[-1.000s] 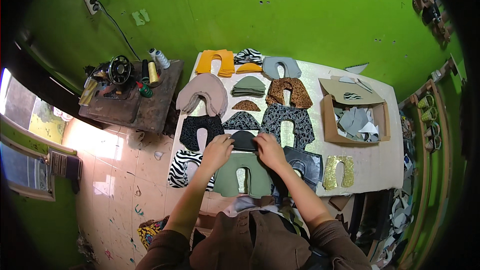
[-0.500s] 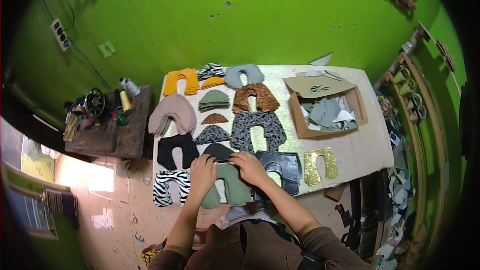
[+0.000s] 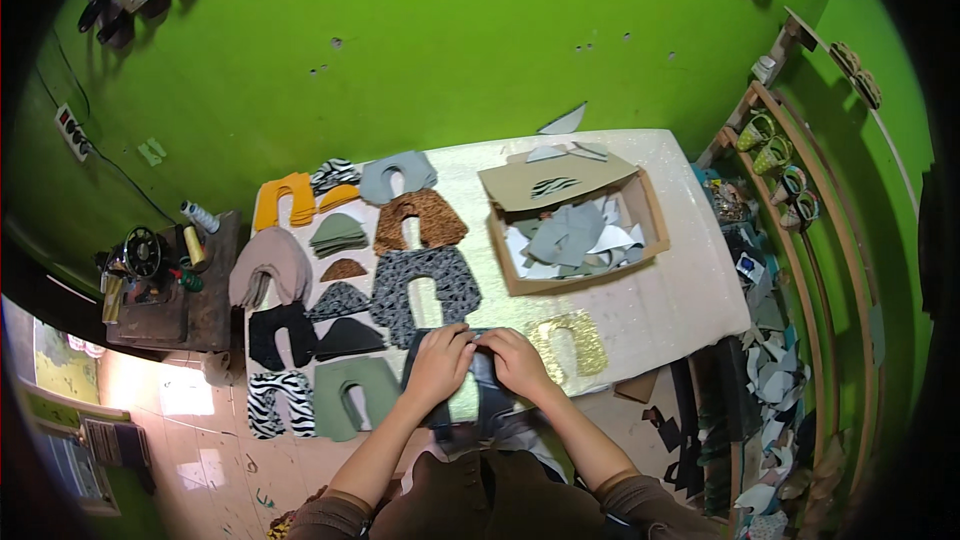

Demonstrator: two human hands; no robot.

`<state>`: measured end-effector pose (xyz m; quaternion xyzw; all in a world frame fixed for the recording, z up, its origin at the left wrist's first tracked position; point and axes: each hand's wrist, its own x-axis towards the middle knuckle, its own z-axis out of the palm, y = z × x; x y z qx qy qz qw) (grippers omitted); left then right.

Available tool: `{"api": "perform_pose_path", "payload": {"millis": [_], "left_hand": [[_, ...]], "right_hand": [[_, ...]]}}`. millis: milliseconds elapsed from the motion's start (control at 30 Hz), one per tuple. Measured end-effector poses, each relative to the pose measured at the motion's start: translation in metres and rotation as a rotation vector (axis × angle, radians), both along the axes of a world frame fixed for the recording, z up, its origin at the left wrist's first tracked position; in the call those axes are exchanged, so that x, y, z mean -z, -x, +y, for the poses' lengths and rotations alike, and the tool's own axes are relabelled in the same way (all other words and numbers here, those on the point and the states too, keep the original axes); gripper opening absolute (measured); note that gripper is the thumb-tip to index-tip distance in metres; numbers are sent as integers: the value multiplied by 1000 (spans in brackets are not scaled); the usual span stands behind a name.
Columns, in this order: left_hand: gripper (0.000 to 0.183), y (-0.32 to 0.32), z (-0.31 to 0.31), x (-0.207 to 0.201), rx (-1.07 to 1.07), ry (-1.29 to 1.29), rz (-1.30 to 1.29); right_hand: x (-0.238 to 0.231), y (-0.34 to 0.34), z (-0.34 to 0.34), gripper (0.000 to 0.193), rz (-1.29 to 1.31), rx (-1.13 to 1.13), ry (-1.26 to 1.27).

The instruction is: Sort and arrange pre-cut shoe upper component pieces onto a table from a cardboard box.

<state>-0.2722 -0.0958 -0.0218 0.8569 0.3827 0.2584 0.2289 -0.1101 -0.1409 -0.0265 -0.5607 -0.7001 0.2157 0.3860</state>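
Observation:
My left hand (image 3: 442,364) and my right hand (image 3: 514,360) are side by side at the near edge of the table. Their fingers are closed over the top edge of a stack of shiny black U-shaped pieces (image 3: 491,395), partly hidden by the hands. To its left lie green U-shaped pieces (image 3: 345,372) and black half-moon pieces (image 3: 348,337). A grey-and-black patterned U-shaped stack (image 3: 425,262) sits just beyond my left hand. Right of my right hand is a gold glitter U-shaped piece (image 3: 592,345).
More cut pieces stand in stacks: brown (image 3: 435,210), pink (image 3: 270,250), orange (image 3: 285,190) and zebra-striped (image 3: 265,410). A cardboard box (image 3: 590,280) of scraps is at the back right. Left is a sewing machine (image 3: 143,252); right, a wooden shoe rack (image 3: 815,230).
Both hands have moved from the black half-moon pieces to the black U-shaped stack on the right. The half-moon pieces now lie free above the green ones. The view has shifted right.

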Motion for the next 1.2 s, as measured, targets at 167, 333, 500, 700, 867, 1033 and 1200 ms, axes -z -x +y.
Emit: {"api": "perform_pose_path", "payload": {"millis": [167, 333, 500, 700, 867, 1033, 1200], "left_hand": [[21, -71, 10, -14, -42, 71, -84], [19, -136, 26, -27, -29, -83, -86], [17, -168, 40, -25, -86, -42, -110], [18, -175, 37, -22, -140, -18, -109], [25, -174, 33, -26, -300, 206, -139], [35, -183, 41, -30, -297, 232, -164], [27, -196, 58, -42, -367, 153, -316]], "right_hand": [[-24, -84, 13, 18, -6, 21, -79], [-24, -172, 65, 15, -226, 93, -68], [7, -197, 117, 20, -448, -66, 279], [48, -207, 148, 23, -444, -166, 331], [12, -200, 145, 20, 96, -213, 425], [-44, -196, 134, 20, 722, -178, 688], [-57, -206, 131, 20, 1097, -300, 760]]}}
